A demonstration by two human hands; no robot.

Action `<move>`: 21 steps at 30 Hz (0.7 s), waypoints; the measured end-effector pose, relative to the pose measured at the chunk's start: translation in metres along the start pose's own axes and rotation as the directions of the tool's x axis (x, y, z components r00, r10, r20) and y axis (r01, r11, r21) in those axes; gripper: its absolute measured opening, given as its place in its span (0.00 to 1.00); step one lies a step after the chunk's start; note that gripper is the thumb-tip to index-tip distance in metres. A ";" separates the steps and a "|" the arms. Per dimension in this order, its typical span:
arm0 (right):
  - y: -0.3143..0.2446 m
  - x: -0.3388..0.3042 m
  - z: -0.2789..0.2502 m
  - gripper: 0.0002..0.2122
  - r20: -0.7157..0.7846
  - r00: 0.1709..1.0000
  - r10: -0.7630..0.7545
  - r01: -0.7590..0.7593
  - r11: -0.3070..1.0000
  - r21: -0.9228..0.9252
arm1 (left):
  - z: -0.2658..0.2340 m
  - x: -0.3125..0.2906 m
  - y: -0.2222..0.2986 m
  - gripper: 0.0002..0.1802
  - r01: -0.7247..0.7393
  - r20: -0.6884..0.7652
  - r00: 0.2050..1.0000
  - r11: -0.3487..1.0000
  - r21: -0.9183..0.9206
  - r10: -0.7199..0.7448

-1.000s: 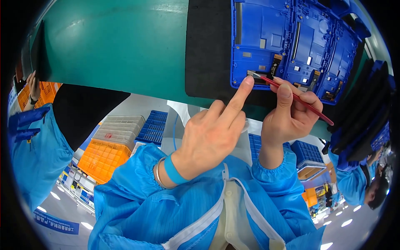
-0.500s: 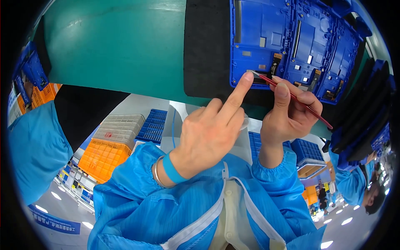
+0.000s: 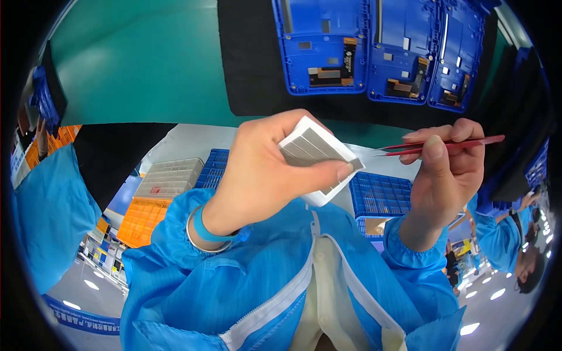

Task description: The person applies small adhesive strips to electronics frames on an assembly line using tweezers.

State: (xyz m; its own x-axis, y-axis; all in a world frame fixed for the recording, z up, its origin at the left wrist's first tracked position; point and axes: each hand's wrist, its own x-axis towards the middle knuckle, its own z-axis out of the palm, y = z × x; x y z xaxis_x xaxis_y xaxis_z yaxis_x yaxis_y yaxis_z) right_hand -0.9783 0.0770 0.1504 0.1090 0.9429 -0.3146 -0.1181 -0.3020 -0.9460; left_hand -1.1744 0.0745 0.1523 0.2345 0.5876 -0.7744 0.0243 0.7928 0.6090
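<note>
My left hand (image 3: 260, 167) grips a small white backing sheet (image 3: 335, 143) lined with grey strips (image 3: 311, 146), thumb across its front and fingers behind. Red tweezers (image 3: 474, 143) with pale tips are pinched in my right hand (image 3: 442, 178). Their tips point left, close to the sheet's right corner; I cannot tell whether they touch it. Beyond my hands, blue plastic housings (image 3: 304, 26) lie side by side. Each has a dark flex cable (image 3: 349, 58) near its lower end.
The housings rest on a black mat (image 3: 249, 70) over a green tabletop (image 3: 134, 64). Below the table edge stand an orange crate (image 3: 140, 221) and blue crates (image 3: 380, 193). Dark padded racks (image 3: 521, 134) rise at the right. A person in blue sleeves (image 3: 52, 210) is at the left.
My left hand has left the housing and now holds the sheet of grey strips. My right hand has moved right and down with the tweezers. The housings appear farther left and higher in view.
</note>
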 end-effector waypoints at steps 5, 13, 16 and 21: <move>-0.002 -0.004 -0.004 0.14 0.012 0.998 0.055 -0.054 0.998 -0.040 | 0.009 0.003 -0.002 0.14 0.002 -0.002 1.000 0.999 -0.051 -0.002; 0.006 -0.006 -0.012 0.12 0.030 0.999 0.023 -0.020 0.997 -0.076 | 0.020 0.007 -0.002 0.14 0.001 -0.035 0.999 0.997 0.076 0.002; 0.007 -0.007 -0.014 0.12 0.040 0.999 0.005 -0.002 0.995 -0.096 | 0.023 0.009 -0.002 0.15 0.004 -0.041 0.999 0.996 0.092 0.000; 0.007 -0.006 -0.013 0.12 0.009 1.000 0.015 -0.013 0.991 -0.130 | 0.023 0.011 -0.002 0.15 0.014 -0.028 1.000 0.995 0.095 -0.012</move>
State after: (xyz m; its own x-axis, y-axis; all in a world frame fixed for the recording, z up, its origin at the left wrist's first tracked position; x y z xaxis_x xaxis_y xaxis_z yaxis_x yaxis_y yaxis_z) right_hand -0.9669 0.0668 0.1444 0.0981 0.9397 -0.3277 0.0100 -0.3302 -0.9439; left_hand -1.1491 0.0752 0.1464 0.2070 0.5824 -0.7861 0.1201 0.7823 0.6113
